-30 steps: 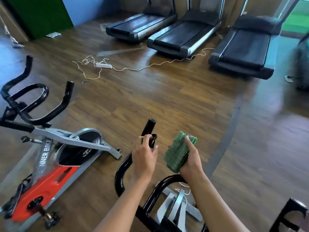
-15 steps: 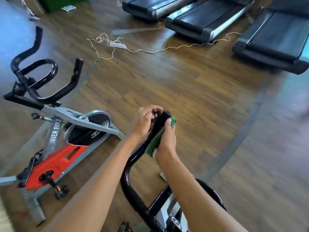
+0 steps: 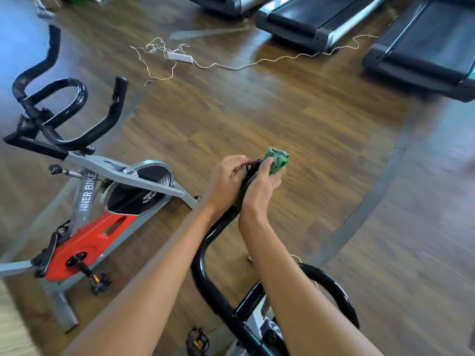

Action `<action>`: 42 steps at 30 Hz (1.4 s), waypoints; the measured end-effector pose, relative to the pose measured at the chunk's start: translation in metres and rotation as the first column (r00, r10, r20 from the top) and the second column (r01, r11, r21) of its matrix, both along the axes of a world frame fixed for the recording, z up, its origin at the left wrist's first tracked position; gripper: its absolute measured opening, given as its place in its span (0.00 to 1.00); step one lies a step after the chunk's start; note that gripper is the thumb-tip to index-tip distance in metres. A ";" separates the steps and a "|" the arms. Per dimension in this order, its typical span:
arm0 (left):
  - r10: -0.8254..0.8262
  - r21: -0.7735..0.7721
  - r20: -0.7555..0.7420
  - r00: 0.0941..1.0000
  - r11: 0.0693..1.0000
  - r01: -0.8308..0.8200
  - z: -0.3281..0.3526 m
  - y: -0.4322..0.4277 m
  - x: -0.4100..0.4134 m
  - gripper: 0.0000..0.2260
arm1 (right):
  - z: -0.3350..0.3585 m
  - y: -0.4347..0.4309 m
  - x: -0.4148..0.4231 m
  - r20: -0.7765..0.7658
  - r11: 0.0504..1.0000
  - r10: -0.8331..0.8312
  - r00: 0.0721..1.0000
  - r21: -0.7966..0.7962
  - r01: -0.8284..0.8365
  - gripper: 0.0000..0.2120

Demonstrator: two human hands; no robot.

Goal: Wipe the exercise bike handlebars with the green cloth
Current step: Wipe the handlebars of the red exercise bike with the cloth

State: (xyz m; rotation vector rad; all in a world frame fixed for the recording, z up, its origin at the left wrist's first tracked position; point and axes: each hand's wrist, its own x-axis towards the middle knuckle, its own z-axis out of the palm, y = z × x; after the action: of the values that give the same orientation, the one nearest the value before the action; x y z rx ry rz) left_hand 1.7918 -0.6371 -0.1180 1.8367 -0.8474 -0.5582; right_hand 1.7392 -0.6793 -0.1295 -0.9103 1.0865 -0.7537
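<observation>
Wooden floor carries treadmills at one o'clock and a second red bike at nine. At six, black handlebars rise to centre frame, where the left hand grips the horn's tip and the right hand clamps the green cloth round it. Bunched cloth may slip free, leaving the grip's underside unwiped.

We record the handlebars as a glossy black tube that curves up from the bike's stem to a raised end, with a rounded inner loop to the right. The green cloth is crumpled. It bunches beside that end and trails down the tube's right side, held there by the right hand.
</observation>
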 end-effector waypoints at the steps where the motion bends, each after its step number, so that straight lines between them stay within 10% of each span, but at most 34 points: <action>1: 0.005 0.018 -0.009 1.000 1.000 -0.004 0.003 0.000 0.000 0.13 | -0.004 0.010 -0.004 -0.018 0.999 0.031 0.999 0.009 -0.031 0.24; 10: -0.036 0.249 0.315 0.948 0.967 -0.046 0.007 -0.004 -0.011 0.15 | -0.029 0.091 -0.036 -0.305 0.829 0.556 0.773 0.262 -0.493 0.33; 17: -0.033 0.346 0.370 0.928 0.933 -0.105 0.010 -0.002 -0.020 0.15 | 0.000 0.128 -0.102 -0.803 0.288 0.589 0.084 0.112 -0.951 0.23; 20: -0.037 0.361 0.349 0.937 0.927 -0.098 0.011 -0.002 -0.021 0.15 | 0.003 0.124 -0.122 -0.904 0.103 0.425 -0.052 0.106 -0.989 0.24; 29: -0.096 0.424 0.365 0.926 0.903 -0.073 0.007 0.005 -0.014 0.19 | -0.019 0.123 -0.110 -0.846 0.154 0.528 0.079 0.004 -0.988 0.24; 34: 0.228 0.272 0.239 0.944 0.917 -0.291 -0.001 0.066 -0.016 0.20 | 0.032 0.049 -0.130 -0.588 0.236 0.763 0.267 -0.131 -0.963 0.11; 39: 0.294 0.441 0.037 0.955 0.853 -0.279 -0.018 0.108 -0.044 0.21 | 0.019 0.054 -0.162 -0.929 -0.173 0.360 0.089 -0.160 -0.972 0.21; 42: 0.268 0.493 -0.007 0.963 0.839 -0.230 -0.031 0.105 -0.062 0.20 | -0.014 0.093 -0.192 -0.979 -0.389 0.146 0.141 -0.188 -0.902 0.27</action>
State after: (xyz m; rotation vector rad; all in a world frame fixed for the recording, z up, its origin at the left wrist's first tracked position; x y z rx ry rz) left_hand 1.7301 -0.5324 -0.1491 2.3274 -0.4181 -0.7154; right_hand 1.5468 -0.5860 -0.1436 -2.9069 0.0037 0.2365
